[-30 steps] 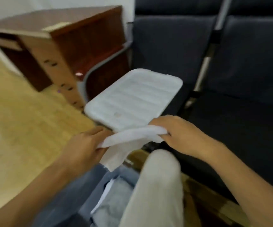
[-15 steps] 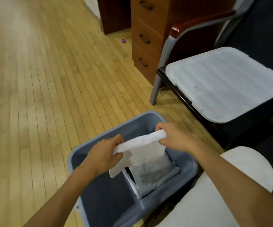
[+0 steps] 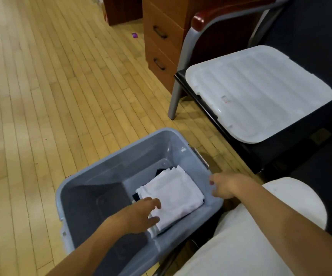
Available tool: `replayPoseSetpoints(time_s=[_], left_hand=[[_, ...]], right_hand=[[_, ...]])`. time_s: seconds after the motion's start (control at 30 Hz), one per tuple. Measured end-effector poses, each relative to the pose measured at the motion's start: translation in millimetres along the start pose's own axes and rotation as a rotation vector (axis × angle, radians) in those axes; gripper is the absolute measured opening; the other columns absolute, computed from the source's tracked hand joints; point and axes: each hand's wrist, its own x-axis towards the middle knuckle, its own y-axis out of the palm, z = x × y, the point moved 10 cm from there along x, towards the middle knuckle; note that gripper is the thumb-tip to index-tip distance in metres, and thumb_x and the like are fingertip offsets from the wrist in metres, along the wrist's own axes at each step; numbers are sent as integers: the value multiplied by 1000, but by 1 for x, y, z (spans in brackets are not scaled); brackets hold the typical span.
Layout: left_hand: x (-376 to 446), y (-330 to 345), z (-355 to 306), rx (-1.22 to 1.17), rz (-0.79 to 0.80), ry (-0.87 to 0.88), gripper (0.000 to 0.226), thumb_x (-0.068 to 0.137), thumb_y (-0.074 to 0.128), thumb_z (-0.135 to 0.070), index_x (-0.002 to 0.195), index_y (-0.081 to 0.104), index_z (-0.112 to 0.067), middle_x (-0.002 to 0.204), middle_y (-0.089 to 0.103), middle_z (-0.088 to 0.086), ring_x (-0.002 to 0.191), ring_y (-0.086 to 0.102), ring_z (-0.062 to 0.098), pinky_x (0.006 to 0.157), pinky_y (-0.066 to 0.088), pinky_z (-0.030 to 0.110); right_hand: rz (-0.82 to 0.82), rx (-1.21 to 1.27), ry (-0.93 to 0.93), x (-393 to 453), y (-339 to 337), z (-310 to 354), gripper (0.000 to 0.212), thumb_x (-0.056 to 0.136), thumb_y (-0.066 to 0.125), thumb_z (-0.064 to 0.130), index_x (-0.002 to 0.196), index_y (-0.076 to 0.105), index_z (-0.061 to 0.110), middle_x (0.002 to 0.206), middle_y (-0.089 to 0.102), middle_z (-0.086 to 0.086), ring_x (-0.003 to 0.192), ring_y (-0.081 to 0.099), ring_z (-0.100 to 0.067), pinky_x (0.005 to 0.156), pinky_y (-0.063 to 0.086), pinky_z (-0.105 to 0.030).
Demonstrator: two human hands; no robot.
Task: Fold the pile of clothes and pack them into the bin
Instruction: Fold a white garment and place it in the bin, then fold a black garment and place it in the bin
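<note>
Lying folded in the grey bin (image 3: 109, 168), the white garment (image 3: 173, 194) is touching the left hand (image 3: 139, 214), its grip spread; the right hand (image 3: 227, 186) is hanging loose, holding nothing.

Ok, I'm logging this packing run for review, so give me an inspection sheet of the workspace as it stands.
Surface: wood-plank floor.
Job's things: grey bin on the floor; folded white cloth lies inside, on darker clothes.
Clutter: small purple scrap on the floor.
Hands: left hand open, over the cloth's near edge; right hand open, at the bin's rim.
Cables: nothing seen.
Surroundings: white lid on a dark chair; wooden drawers.
</note>
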Motion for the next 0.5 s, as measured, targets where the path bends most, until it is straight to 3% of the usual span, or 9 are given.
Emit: replayPoseSetpoints(time_s=[0.2, 0.33, 0.4, 0.5], left_hand=[[14, -75, -62, -34, -261, 109, 16, 98, 54, -26, 113, 60, -24, 98, 56, -18, 85, 60, 8, 81, 53, 26], [24, -127, -152, -27, -431, 285, 11, 94, 57, -11, 97, 62, -20, 78, 57, -19, 71, 58, 0, 62, 42, 10], [31, -139, -214, 23, -443, 384, 11, 94, 58, -7, 93, 62, -16, 72, 57, -17, 66, 58, 3, 58, 42, 13], [42, -136, -317, 148, -423, 526, 10, 92, 59, -12, 90, 62, -21, 66, 61, -16, 62, 59, 15, 58, 48, 29]], right_hand=[[-481, 267, -121, -40, -61, -22, 24, 99, 50, 37, 116, 58, 22, 114, 63, -1, 97, 61, -20, 70, 46, -31], [-672, 645, -224, -92, -75, -66, 22, 95, 56, 46, 102, 64, 27, 101, 66, 7, 92, 64, -12, 82, 56, -37], [-769, 734, -210, -128, -68, -103, 21, 95, 55, 49, 98, 64, 30, 95, 66, 9, 88, 64, -12, 79, 56, -37], [-931, 775, -106, -182, -38, -174, 21, 97, 52, 48, 95, 63, 31, 87, 65, 11, 81, 62, -12, 69, 52, -35]])
